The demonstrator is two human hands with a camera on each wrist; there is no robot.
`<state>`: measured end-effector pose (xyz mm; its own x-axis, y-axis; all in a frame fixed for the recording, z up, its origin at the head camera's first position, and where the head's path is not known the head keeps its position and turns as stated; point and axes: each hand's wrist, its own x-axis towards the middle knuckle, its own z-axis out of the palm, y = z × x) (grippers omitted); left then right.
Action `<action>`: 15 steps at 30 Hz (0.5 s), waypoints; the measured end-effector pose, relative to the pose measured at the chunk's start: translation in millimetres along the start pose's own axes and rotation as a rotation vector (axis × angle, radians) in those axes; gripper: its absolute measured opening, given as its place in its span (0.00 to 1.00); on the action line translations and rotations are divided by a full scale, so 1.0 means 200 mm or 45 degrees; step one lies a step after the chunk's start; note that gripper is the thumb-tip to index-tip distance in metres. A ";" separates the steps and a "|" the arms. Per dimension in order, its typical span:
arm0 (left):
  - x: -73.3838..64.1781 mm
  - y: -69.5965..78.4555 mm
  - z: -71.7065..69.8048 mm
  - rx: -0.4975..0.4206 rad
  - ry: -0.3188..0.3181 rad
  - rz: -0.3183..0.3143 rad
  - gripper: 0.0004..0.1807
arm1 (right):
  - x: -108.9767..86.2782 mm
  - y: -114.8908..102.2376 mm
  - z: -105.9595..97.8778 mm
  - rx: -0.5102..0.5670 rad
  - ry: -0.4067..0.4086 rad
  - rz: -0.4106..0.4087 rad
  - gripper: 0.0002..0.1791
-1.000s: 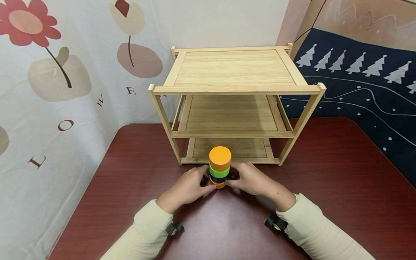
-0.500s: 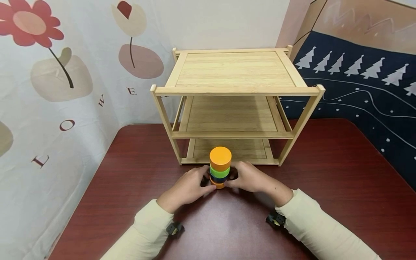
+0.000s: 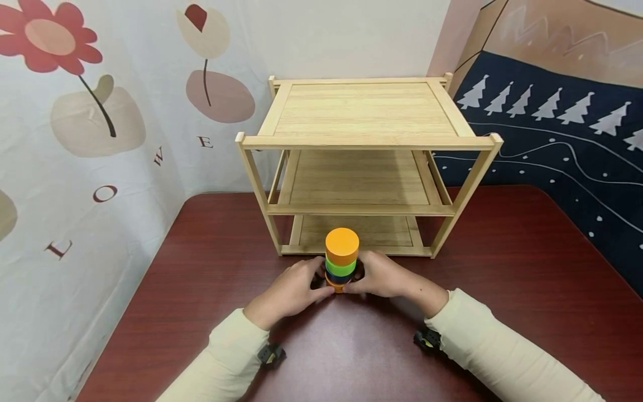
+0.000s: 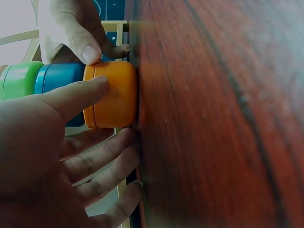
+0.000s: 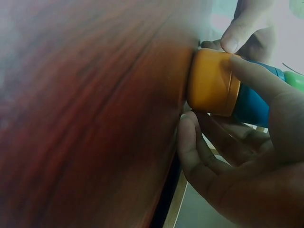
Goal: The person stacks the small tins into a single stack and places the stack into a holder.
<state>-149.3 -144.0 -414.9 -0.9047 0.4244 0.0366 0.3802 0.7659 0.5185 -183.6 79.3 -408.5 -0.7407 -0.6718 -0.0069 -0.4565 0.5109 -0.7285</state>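
A tower of small round lidded jars stands upright on the table, between my hands in the head view. From the top come an orange jar (image 3: 342, 247), a green jar (image 3: 341, 269), a dark blue jar (image 3: 339, 277) and a bottom orange jar (image 4: 118, 111). My left hand (image 3: 287, 290) grips the bottom orange jar from the left, thumb across its lid seam and fingers behind. From the right, my right hand (image 3: 387, 276) grips the same jar, its thumb near the lid seam. The two thumbs are close together at the front.
A three-tier light wooden shelf rack (image 3: 361, 210) stands directly behind the jars. Beneath everything lies a dark red wood-grain table (image 3: 201, 251). A printed cloth (image 3: 125, 167) hangs at the left, and a dark blue tree-patterned one (image 3: 552, 139) at the right.
My right thumb has slid slightly left along the bottom orange jar, and the right forearm has shifted a little. The left hand's grip and the upright tower look the same.
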 end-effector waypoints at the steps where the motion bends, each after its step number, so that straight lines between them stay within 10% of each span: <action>1: 0.00 0.00 0.00 0.001 0.001 0.004 0.20 | 0.00 0.00 0.00 -0.002 0.002 -0.009 0.26; 15: -0.01 -0.01 -0.02 -0.161 -0.045 -0.037 0.23 | 0.02 0.00 0.02 -0.067 0.042 -0.031 0.30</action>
<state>-148.6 -148.2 -411.9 -0.9067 0.4216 -0.0090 0.3249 0.7121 0.6224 -183.7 74.8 -411.6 -0.7446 -0.6667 0.0335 -0.4990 0.5225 -0.6914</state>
